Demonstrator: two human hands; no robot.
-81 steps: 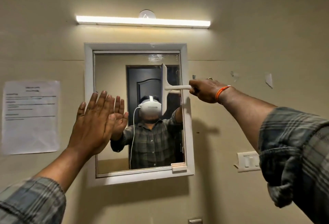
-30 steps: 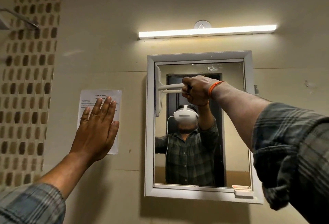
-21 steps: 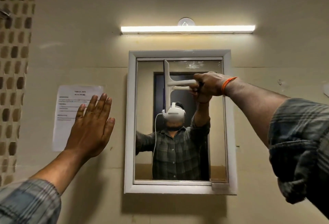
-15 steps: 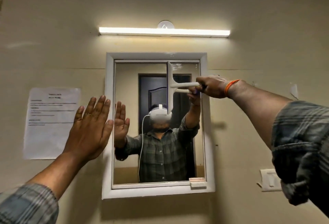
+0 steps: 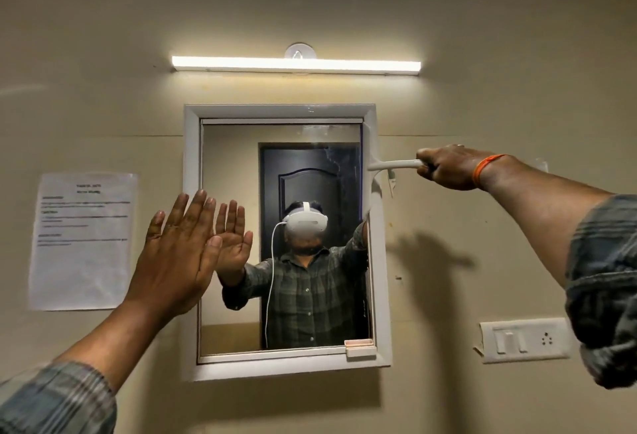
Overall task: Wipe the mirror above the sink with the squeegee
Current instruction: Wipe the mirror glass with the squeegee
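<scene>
Gripping the thin white handle in a closed fist, the right hand (image 5: 448,166) holds the white plastic squeegee (image 5: 374,171) out to the right of the white-framed rectangular wall mirror (image 5: 286,363), with the handle running level from the fist leftward to the blade. The blade's long axis stands upright and lies along the mirror's right frame edge, at the upper right corner of the glass; whether its rubber touches glass or only frame cannot be told. So the glass to be wiped lies leftward from this hand, and any fresh pass, as a judgement, means drawing the upright blade across toward the mirror's left side or shifting it lower down the frame. The left hand (image 5: 175,254) is empty, flat and spread-fingered, pressed near the mirror's left frame edge, low against the wall or glass, well apart from the tool; the right hand alone is placed to work. The glass reflects clearly over most of its face, with faint streaks and smears near the mirror's top right.
</scene>
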